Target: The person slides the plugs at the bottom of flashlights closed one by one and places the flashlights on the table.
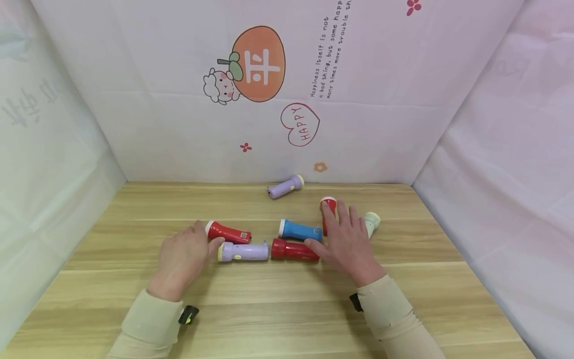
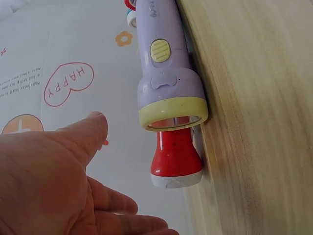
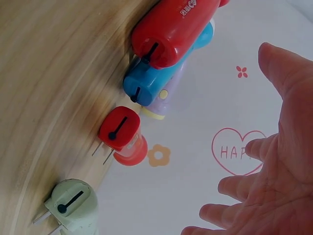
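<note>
Fingers loosely extended, my left hand [image 1: 184, 257] hovers beside a red flashlight with a white rim [image 1: 229, 233] and a purple flashlight with a yellow rim [image 1: 246, 252]. In the left wrist view a gap separates the hand from both. My right hand [image 1: 350, 244], fingers spread, is above the right-hand flashlights and holds nothing. Around it lie a dark red flashlight [image 1: 291, 250], a blue one [image 1: 300, 231], a second white-rimmed red one [image 1: 329, 214] and a pale green one [image 1: 371, 222]. The hand partly hides some of these. Metal prongs stick out of the green flashlight's tail [image 3: 73, 205].
Another purple flashlight [image 1: 284, 187] lies farther back, near the rear wall. The wooden tabletop [image 1: 269, 319] is bounded by a printed white cloth [image 1: 179, 134] behind and white cloth on both sides. Black wrist straps show at both cuffs.
</note>
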### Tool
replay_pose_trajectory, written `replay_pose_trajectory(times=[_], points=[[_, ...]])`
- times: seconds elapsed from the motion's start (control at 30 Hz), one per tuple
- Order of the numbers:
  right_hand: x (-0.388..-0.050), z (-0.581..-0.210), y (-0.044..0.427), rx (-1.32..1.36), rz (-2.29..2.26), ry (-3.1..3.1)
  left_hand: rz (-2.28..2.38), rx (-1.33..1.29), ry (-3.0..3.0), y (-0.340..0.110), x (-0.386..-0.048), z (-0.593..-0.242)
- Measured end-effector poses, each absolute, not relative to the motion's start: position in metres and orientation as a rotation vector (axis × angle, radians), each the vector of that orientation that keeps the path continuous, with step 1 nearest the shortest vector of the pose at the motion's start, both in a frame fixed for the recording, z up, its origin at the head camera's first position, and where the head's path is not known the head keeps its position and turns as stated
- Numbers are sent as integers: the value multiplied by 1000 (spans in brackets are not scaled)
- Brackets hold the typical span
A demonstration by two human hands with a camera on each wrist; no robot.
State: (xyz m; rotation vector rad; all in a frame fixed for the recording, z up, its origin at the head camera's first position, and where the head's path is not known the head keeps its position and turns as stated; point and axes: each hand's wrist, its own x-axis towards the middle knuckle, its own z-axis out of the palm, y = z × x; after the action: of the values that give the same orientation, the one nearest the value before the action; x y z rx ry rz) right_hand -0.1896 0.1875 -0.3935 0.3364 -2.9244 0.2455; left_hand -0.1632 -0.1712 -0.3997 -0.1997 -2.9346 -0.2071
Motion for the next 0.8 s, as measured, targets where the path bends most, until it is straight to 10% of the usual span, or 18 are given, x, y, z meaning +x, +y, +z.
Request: replay_pose_trajectory(times=[0.8], points=[[-186, -392, 186, 346, 262, -2924, -288, 139, -3249, -166, -174, -394]])
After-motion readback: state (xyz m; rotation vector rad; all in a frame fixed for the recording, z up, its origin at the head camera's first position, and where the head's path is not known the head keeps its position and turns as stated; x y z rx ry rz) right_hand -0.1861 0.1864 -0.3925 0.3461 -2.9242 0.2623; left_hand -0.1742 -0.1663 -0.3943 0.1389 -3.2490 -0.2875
